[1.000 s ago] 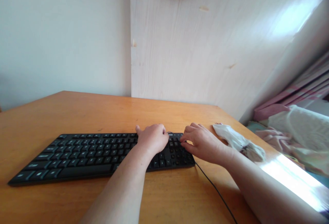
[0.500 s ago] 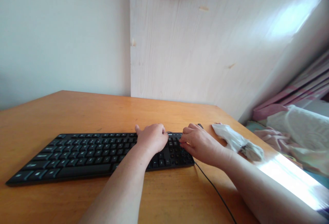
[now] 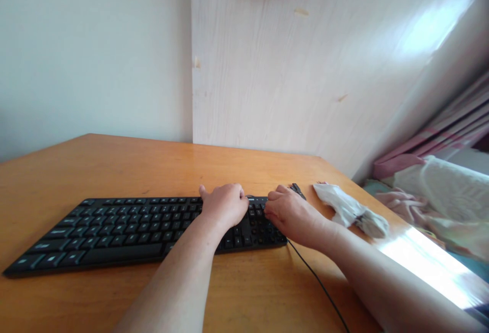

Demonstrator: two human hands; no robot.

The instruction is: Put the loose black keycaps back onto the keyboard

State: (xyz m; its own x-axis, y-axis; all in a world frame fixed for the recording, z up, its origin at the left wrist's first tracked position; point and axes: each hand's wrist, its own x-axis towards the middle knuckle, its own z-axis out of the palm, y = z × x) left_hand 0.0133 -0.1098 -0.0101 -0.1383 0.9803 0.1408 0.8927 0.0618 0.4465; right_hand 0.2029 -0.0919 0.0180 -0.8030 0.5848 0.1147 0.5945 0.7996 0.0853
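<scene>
A full-size black keyboard (image 3: 126, 226) lies flat on the wooden table. My left hand (image 3: 225, 204) is on its right part, near the arrow keys. The fingers curl down on the keyboard and the thumb sticks out to the left; most of the fingertips are hidden. Over the number pad (image 3: 263, 228) is my right hand (image 3: 292, 213), with thumb and fingers pinched together. Whatever is between those fingertips is too small or hidden to make out. Part of the number pad shows dark round spots that look like places without keycaps.
A thin black cable (image 3: 317, 277) runs from beside the keyboard's right end toward the front edge. Behind my right hand lies a small black object (image 3: 297, 189). Further right on the table (image 3: 153, 165) are a white plastic bag (image 3: 338, 203) and a greyish bundle (image 3: 372, 223).
My right hand's fingers have drawn closer together over the number pad, and the hand has turned slightly. More of the small black object behind it shows. My left hand stays in place.
</scene>
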